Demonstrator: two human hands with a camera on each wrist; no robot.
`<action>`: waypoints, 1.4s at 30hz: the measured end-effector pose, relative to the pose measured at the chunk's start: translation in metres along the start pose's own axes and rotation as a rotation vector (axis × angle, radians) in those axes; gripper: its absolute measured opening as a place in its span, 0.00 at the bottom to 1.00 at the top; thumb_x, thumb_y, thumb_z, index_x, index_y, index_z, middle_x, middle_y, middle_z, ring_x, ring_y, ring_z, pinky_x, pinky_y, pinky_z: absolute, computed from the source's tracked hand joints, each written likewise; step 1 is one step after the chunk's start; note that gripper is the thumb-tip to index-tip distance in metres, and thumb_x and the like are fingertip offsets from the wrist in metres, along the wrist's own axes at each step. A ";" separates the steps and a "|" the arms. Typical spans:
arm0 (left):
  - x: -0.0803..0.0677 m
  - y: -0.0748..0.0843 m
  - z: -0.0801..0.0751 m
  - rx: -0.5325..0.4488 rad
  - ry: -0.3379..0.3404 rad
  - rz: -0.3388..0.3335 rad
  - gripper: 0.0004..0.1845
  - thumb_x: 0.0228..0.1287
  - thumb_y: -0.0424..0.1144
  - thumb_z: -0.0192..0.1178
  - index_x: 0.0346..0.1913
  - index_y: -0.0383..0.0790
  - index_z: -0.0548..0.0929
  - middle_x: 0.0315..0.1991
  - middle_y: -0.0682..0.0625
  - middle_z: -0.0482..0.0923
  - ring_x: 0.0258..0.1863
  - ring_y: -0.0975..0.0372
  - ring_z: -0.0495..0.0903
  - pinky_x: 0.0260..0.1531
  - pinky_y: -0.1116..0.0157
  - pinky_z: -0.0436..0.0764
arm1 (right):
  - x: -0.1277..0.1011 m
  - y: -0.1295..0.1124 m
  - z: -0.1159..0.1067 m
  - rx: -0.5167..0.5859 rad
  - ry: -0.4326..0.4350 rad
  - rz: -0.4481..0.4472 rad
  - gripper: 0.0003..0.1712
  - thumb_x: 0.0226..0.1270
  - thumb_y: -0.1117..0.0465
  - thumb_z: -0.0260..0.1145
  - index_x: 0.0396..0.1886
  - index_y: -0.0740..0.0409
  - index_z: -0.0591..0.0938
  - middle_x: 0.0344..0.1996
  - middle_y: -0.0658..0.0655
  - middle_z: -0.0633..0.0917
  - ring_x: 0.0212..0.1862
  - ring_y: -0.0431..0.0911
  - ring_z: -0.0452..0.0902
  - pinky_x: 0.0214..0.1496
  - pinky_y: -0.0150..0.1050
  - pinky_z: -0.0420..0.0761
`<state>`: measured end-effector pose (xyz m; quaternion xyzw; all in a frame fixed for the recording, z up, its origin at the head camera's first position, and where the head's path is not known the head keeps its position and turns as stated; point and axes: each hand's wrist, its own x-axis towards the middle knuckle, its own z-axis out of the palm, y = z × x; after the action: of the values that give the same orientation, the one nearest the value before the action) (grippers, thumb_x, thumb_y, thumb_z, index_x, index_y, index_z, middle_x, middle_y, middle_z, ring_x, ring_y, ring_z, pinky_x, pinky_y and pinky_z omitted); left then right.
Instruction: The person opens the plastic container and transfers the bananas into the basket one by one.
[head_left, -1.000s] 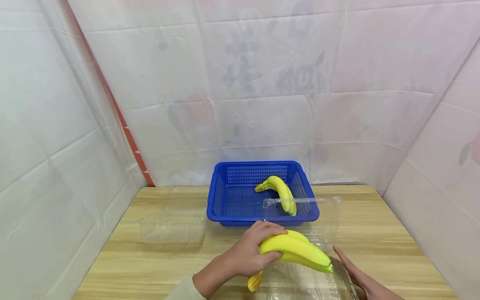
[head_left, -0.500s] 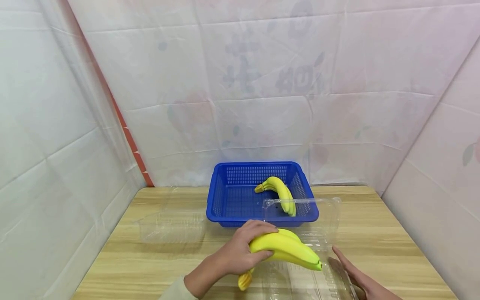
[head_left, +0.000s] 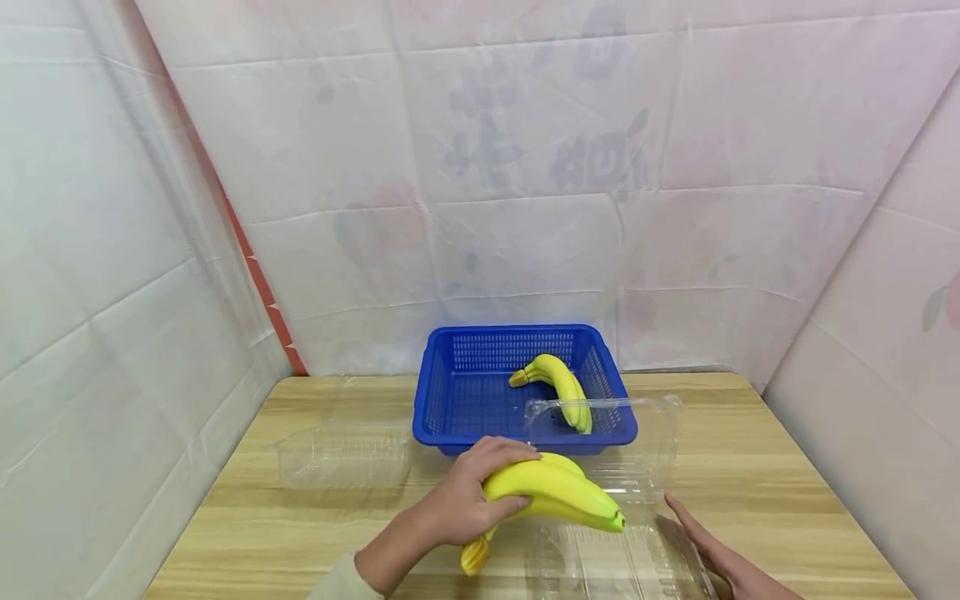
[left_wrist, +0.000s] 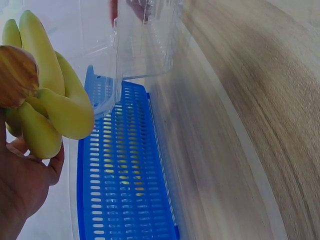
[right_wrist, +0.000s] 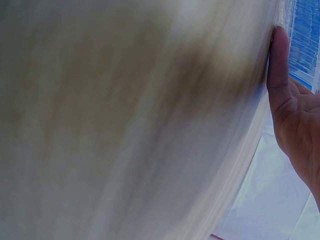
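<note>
My left hand (head_left: pixel 468 492) grips a bunch of bananas (head_left: pixel 555 492) around its upper curve, with the thumb across the near side. The bunch tilts, its brown stem low at the left and its green-tipped ends pointing right, over the left part of a clear plastic clamshell box (head_left: pixel 607 562). That box lies with its lid (head_left: pixel 652 454) raised at the far side. In the left wrist view the brown stem end (left_wrist: pixel 17 75) faces the camera. My right hand (head_left: pixel 716 554) rests at the box's right wall, fingers extended; the right wrist view shows the hand (right_wrist: pixel 300 120) low by the table surface.
Behind the box a blue basket (head_left: pixel 480 400) holds another bunch of bananas (head_left: pixel 567 393), partly seen through the raised lid. A second clear plastic box (head_left: pixel 341 462) stands at the left on the wooden table (head_left: pixel 757 475). Pale sheets (head_left: pixel 517 250) close off the back and both sides.
My left hand has shifted steadily left with the bananas, so more of the clear box's inside shows. The right hand has stayed by the box's right wall.
</note>
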<state>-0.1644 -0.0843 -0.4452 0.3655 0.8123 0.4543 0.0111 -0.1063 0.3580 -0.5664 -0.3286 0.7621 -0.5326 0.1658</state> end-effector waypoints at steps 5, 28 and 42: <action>-0.001 -0.002 -0.004 -0.007 0.012 0.017 0.27 0.69 0.41 0.72 0.69 0.60 0.81 0.68 0.56 0.82 0.62 0.62 0.78 0.55 0.66 0.78 | 0.000 -0.008 0.003 -0.047 0.031 0.026 0.63 0.71 0.57 0.67 0.89 0.56 0.34 0.88 0.32 0.45 0.79 0.16 0.45 0.60 0.32 0.77; -0.014 -0.014 -0.025 -0.045 0.152 0.066 0.28 0.65 0.36 0.74 0.67 0.55 0.83 0.65 0.53 0.85 0.62 0.62 0.80 0.56 0.64 0.80 | 0.003 -0.025 0.006 -0.042 0.049 0.141 0.62 0.74 0.73 0.64 0.89 0.53 0.30 0.79 0.20 0.52 0.75 0.11 0.48 0.61 0.29 0.75; -0.017 -0.021 -0.044 -0.028 0.203 0.067 0.28 0.68 0.36 0.72 0.69 0.53 0.82 0.66 0.50 0.84 0.64 0.60 0.80 0.58 0.63 0.82 | 0.003 -0.027 0.010 -0.160 0.108 0.088 0.63 0.70 0.72 0.68 0.89 0.56 0.34 0.82 0.21 0.48 0.76 0.11 0.48 0.61 0.27 0.74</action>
<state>-0.1795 -0.1330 -0.4402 0.3444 0.7900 0.5006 -0.0815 -0.0935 0.3428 -0.5450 -0.2781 0.8238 -0.4790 0.1209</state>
